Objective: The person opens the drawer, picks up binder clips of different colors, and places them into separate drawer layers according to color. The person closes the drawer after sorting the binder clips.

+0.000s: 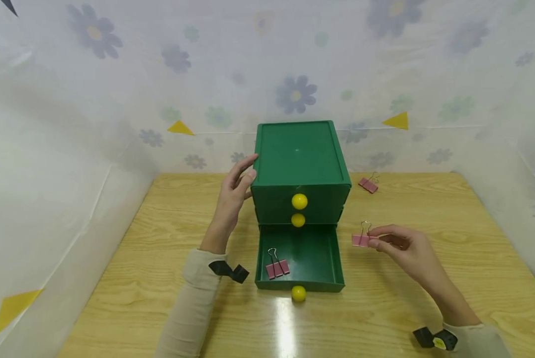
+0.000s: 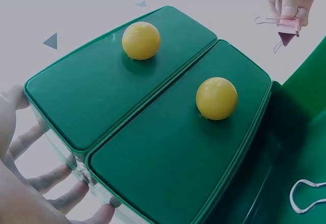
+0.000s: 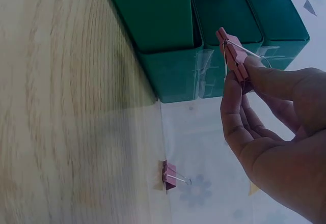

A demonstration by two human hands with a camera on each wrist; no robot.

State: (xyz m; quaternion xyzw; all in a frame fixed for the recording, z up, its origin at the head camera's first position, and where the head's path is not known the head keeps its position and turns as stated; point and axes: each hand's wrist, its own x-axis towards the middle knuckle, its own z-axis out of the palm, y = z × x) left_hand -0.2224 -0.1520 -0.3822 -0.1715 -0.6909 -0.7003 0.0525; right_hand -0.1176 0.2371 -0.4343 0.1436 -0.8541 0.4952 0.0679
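Observation:
A green drawer unit [image 1: 301, 154] with yellow ball knobs stands on the table, its bottom drawer [image 1: 316, 253] pulled out. Inside that drawer, at the left front, lies a pink binder clip [image 1: 278, 269]. My left hand [image 1: 229, 201] rests against the unit's left side, fingers spread along it in the left wrist view. To the right of the open drawer, my right hand [image 1: 406, 248] pinches another pink binder clip [image 3: 234, 56] between thumb and fingertips, above the table. A third pink binder clip [image 1: 368, 185] lies on the table, right of the unit and farther back.
The two upper drawers, with yellow knobs [image 1: 299, 201], are closed. The open drawer's knob [image 1: 299, 293] sticks out toward the front. Wood-grain table [image 1: 160, 278] surrounds the unit. A flower-print sheet [image 1: 231, 74] hangs behind and along both sides.

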